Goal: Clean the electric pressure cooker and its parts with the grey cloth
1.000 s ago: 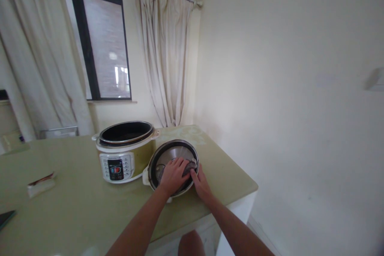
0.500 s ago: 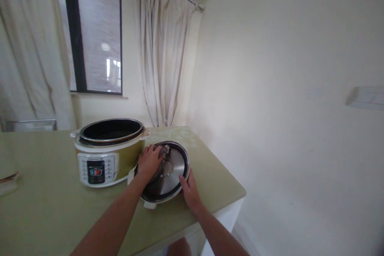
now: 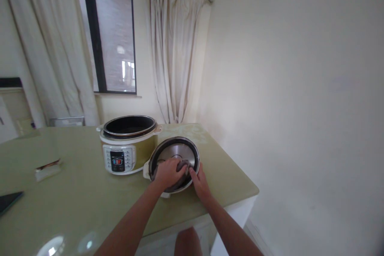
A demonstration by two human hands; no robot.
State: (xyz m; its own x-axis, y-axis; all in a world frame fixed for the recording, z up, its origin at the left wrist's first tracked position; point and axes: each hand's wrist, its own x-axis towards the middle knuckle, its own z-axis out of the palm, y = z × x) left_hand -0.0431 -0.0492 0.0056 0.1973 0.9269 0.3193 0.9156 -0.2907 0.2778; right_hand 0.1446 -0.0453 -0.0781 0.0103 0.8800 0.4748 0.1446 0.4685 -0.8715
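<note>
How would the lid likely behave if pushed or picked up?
The lid is probably stiff, given its metal plate. That smooth, shiny surface may be slippery. Round-edged and seemingly tilted toward the camera, it might rock if pushed without the right hand at its rim.

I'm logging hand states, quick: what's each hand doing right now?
Left hand: closed over a grey cloth, holding it against the inside of the lid.
Right hand: closed on the lid's rim, thumb on the inner side.

left hand [image 3: 168,174]: curled, palm down | right hand [image 3: 200,184]: thumb [image 3: 194,175] apart from fingers [image 3: 201,171] | forearms [image 3: 136,218]: angled inward
</note>
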